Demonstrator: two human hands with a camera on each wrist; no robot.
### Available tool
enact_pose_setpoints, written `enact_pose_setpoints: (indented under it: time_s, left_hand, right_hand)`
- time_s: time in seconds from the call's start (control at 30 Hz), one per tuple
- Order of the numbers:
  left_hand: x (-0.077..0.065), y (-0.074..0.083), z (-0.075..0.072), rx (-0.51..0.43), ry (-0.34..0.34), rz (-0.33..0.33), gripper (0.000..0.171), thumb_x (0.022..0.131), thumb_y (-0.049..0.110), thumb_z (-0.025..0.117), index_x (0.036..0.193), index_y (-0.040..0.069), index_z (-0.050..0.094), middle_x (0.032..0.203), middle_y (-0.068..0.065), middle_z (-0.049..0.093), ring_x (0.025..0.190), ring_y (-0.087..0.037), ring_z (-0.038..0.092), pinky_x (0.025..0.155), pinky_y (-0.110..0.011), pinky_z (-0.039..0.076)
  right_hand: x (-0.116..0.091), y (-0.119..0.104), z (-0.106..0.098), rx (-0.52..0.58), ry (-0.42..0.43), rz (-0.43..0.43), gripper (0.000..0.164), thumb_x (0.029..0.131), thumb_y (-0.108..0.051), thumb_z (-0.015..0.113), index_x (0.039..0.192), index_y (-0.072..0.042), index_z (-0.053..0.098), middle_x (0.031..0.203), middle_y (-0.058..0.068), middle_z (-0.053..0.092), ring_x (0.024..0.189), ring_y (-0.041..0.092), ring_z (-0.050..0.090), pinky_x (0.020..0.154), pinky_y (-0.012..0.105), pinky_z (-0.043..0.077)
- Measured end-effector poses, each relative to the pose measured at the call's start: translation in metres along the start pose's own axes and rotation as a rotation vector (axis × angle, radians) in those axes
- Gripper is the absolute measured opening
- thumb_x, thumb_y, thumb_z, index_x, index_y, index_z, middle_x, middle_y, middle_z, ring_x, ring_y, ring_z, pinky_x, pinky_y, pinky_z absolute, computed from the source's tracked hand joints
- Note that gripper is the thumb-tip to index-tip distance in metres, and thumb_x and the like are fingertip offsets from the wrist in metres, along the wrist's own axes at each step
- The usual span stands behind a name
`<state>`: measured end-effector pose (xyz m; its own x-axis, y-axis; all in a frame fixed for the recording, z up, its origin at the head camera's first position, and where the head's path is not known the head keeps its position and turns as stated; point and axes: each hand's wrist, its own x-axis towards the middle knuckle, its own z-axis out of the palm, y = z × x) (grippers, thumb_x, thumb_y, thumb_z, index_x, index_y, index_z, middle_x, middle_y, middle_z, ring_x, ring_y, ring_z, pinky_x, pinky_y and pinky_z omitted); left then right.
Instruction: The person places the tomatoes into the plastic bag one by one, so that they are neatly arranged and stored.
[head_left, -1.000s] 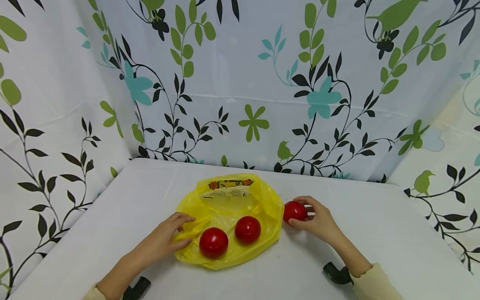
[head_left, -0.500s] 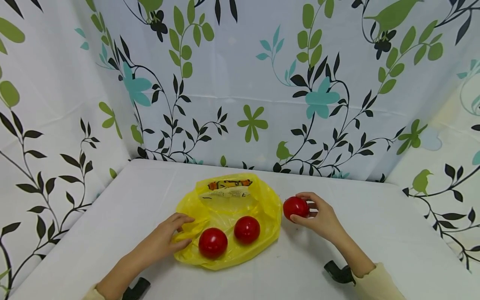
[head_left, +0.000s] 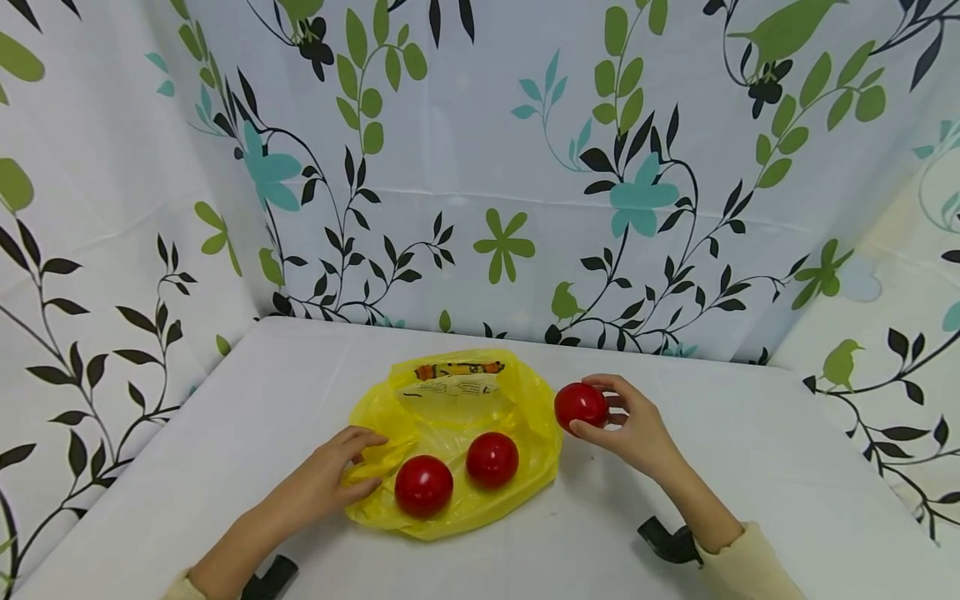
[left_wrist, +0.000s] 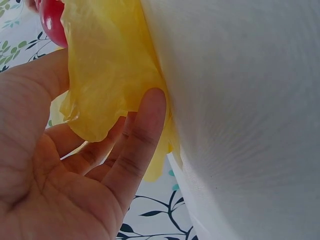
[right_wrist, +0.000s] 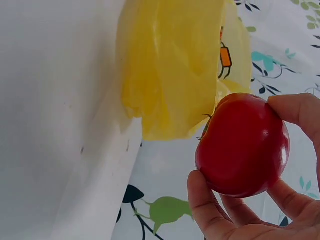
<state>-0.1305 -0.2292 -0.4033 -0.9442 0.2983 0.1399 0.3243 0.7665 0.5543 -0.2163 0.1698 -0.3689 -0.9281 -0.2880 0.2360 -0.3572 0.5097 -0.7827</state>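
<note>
A yellow plastic bag (head_left: 442, 408) lies spread open on the table, with two red tomatoes (head_left: 423, 486) resting inside it. My left hand (head_left: 330, 475) holds the bag's left edge; in the left wrist view the yellow film (left_wrist: 107, 60) runs between thumb and fingers. My right hand (head_left: 633, 429) grips a third tomato (head_left: 581, 406) between thumb and fingers, raised beside the bag's right rim. In the right wrist view this tomato (right_wrist: 242, 147) looks shiny, with a bit of green stalk leaf at its side, partly hidden.
The white table (head_left: 600, 533) extends around the bag on all sides. A patterned curtain (head_left: 450, 167) with leaves and birds hangs behind the table and at both sides. Black wrist mounts (head_left: 667, 542) stick out beneath the forearms.
My right hand has lifted the third tomato from low beside the bag, and has shifted it slightly left to the bag's right rim. The left hand stays at the bag's edge.
</note>
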Motion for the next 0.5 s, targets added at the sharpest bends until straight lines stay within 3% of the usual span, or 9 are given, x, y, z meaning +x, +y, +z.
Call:
enact_pose_setpoints:
  time_s: [0.5]
  left_hand:
    - [0.0,0.001,-0.001,-0.012,-0.007,-0.021,0.047,0.086,0.027,0.075,0.127,0.007,0.06,0.125,-0.005,0.056,0.094,-0.014,0.055,0.08,-0.028,0.053]
  right_hand:
    - [0.003,-0.023,0.013,0.041,-0.009,-0.096,0.059,0.077,-0.015,0.082,0.129,-0.008,0.055,0.128,0.015,0.058,0.111,0.032,0.056,0.086,0.039,0.056]
